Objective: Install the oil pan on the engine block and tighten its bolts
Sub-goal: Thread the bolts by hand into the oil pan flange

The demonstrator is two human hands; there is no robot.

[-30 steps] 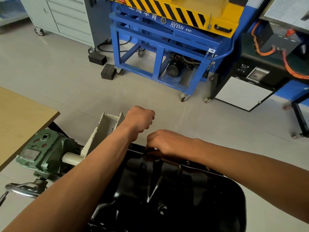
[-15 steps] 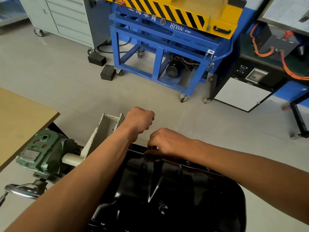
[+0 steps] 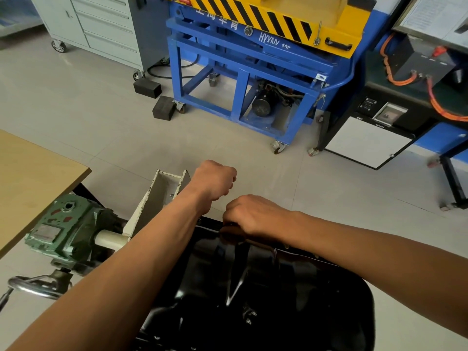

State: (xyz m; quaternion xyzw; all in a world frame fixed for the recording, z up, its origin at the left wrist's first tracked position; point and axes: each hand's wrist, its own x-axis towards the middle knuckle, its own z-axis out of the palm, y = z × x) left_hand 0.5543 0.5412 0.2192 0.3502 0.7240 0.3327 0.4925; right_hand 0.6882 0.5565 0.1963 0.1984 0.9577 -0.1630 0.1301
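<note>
**Oil pan in place, bolts apparently at the hand-starting stage**

The black oil pan (image 3: 253, 287) lies bottom-up directly beneath both forearms. It presumably sits on the engine block, which it hides. Its far rim is touching the right grip (image 3: 253, 216). The right grip curls down onto that rim with its fingertips hidden, so what they pinch cannot be told; the posture suggests a bolt being turned by hand. The left grip (image 3: 215, 181) is clenched in a fist just beyond and left of the right grip, raised clear of the pan; whether it encloses anything is not visible. Left of the left grip stand the white bracket (image 3: 162, 196) and green gearbox (image 3: 65, 229). No wrench is in view. Placement is judged complete, with further threading and final tightening still to do.
</note>
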